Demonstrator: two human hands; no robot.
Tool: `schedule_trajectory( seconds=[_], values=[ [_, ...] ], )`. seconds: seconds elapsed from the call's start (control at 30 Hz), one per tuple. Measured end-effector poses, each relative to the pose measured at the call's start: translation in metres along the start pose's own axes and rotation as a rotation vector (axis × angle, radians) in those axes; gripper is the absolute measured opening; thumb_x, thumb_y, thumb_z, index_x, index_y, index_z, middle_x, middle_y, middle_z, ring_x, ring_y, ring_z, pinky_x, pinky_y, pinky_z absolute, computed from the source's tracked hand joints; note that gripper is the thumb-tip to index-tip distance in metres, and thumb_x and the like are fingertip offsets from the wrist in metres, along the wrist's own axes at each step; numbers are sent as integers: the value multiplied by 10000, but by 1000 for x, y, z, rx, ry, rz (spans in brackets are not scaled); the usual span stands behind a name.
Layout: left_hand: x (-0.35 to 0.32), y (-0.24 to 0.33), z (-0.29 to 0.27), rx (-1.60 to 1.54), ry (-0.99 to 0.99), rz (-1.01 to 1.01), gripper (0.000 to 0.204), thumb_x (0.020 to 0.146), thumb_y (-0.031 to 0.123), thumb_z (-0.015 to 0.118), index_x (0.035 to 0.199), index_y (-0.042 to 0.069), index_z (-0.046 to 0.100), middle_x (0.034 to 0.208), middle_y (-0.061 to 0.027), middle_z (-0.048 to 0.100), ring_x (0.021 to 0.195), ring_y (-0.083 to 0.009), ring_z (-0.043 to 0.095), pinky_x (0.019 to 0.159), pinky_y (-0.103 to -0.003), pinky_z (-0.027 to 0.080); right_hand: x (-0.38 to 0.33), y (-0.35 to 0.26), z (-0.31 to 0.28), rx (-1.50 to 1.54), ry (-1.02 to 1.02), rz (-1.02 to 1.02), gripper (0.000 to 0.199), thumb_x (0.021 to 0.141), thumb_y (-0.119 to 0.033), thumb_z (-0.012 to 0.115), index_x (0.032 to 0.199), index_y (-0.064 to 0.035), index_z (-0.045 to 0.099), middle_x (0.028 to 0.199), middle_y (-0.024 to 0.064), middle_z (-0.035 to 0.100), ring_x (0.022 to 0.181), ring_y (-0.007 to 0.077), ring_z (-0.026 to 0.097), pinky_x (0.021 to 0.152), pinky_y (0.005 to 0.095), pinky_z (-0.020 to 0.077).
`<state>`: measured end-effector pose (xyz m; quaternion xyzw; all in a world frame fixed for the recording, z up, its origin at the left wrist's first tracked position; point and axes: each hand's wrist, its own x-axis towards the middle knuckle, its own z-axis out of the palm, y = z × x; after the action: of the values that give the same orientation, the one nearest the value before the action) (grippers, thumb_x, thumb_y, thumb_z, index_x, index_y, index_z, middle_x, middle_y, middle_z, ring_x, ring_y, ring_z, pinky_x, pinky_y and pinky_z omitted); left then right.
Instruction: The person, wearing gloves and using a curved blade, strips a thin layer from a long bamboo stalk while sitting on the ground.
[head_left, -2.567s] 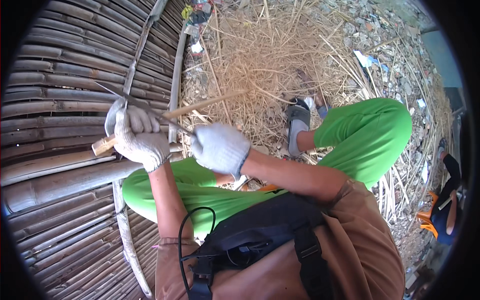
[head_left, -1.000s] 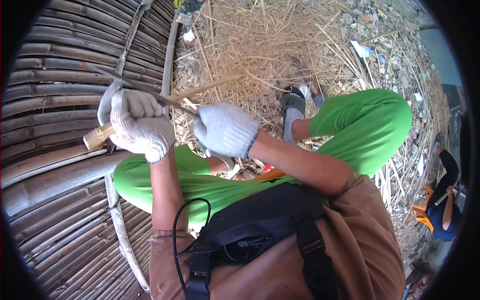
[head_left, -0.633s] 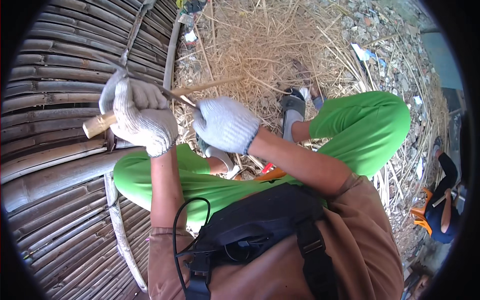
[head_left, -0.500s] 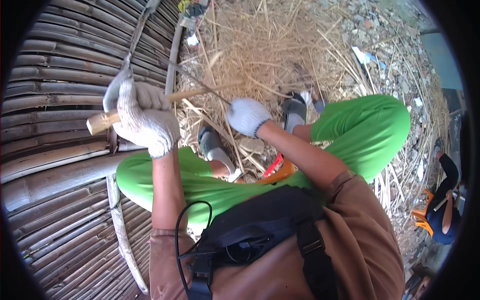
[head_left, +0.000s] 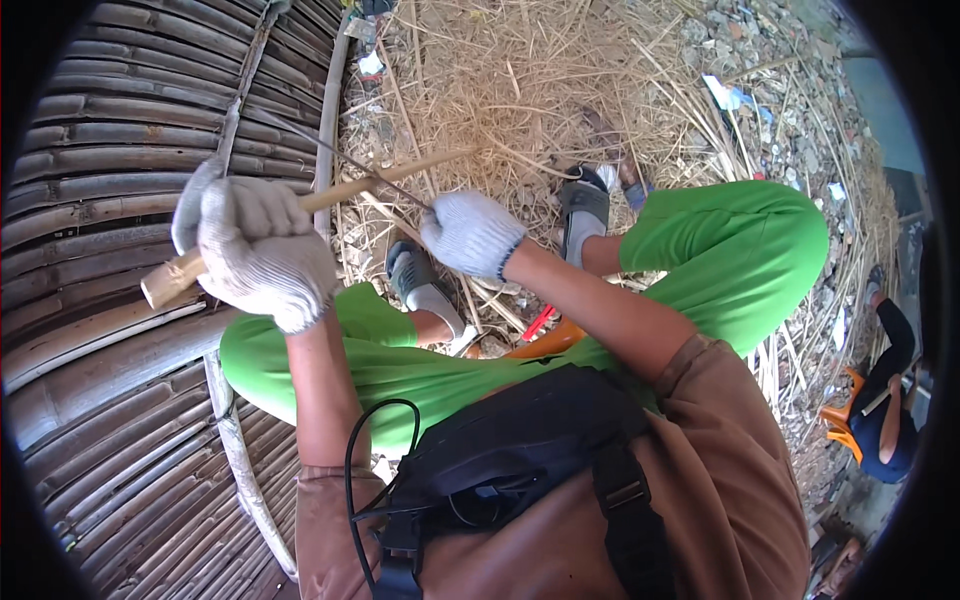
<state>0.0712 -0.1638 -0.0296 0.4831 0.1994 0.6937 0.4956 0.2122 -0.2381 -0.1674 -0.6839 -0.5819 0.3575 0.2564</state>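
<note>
My left hand (head_left: 258, 252), in a white knitted glove, is closed around a pale bamboo stick (head_left: 385, 178). The stick slants from its cut end at lower left up toward the straw. My right hand (head_left: 472, 232), also gloved, is closed a little right of and below the stick. It pinches the end of a thin dark sliver (head_left: 350, 163) that runs up-left across the stick. Both hands hover above my green trousers (head_left: 720, 240) and grey sandals (head_left: 420, 285).
Stacked bamboo poles (head_left: 110, 180) fill the left side. Dry straw (head_left: 520, 90) and rubble cover the ground ahead. An orange-handled object (head_left: 540, 342) lies by my knee. A black bag (head_left: 520, 450) hangs on my chest. Another person (head_left: 885, 400) crouches at the right edge.
My right hand has come off the stick and moved right, drawing the thin sliver with it. The sandal beneath it is now uncovered. My left hand keeps its grip.
</note>
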Motion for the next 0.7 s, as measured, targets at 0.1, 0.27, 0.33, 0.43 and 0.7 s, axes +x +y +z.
schedule_trajectory(
  seconds=[0.1, 0.27, 0.33, 0.43, 0.7],
  values=[
    [8, 3, -15, -13, -4, 9, 223, 1001, 124, 603, 1113, -44, 699, 565, 62, 296, 461, -74, 266, 417, -267, 241, -7, -36, -13, -24, -58, 5, 404, 991, -294, 519, 902, 42, 725, 839, 310, 706, 799, 473, 716, 791, 565, 581],
    [-1, 0, -19, -148, -75, -124, 183, 1019, 147, 608, 1076, -11, 682, 563, 59, 318, 439, -73, 251, 398, -264, 222, -19, -44, -9, 41, 15, -132, 404, 990, -302, 519, 894, 38, 716, 851, 311, 708, 781, 479, 712, 769, 564, 579],
    [1, 6, 3, 15, 28, -7, 229, 997, 136, 607, 1129, -35, 684, 562, 64, 294, 455, -74, 253, 417, -272, 235, 7, 21, 14, -56, -24, 15, 399, 992, -306, 517, 890, 27, 711, 852, 303, 708, 779, 479, 710, 770, 559, 581],
    [10, 2, -1, 9, 53, 20, 214, 993, 128, 610, 1112, -26, 700, 567, 63, 288, 458, -73, 256, 415, -267, 237, 2, 10, 11, -41, 54, 33, 399, 993, -308, 516, 894, 23, 715, 864, 298, 712, 798, 476, 714, 778, 556, 583],
    [-10, 6, -3, -2, -5, -33, 219, 996, 103, 585, 1111, -51, 688, 564, 62, 294, 453, -68, 258, 413, -261, 240, -12, -38, -1, -20, 56, -126, 407, 980, -314, 520, 888, 18, 737, 824, 275, 713, 783, 444, 724, 773, 558, 587]
  ],
)
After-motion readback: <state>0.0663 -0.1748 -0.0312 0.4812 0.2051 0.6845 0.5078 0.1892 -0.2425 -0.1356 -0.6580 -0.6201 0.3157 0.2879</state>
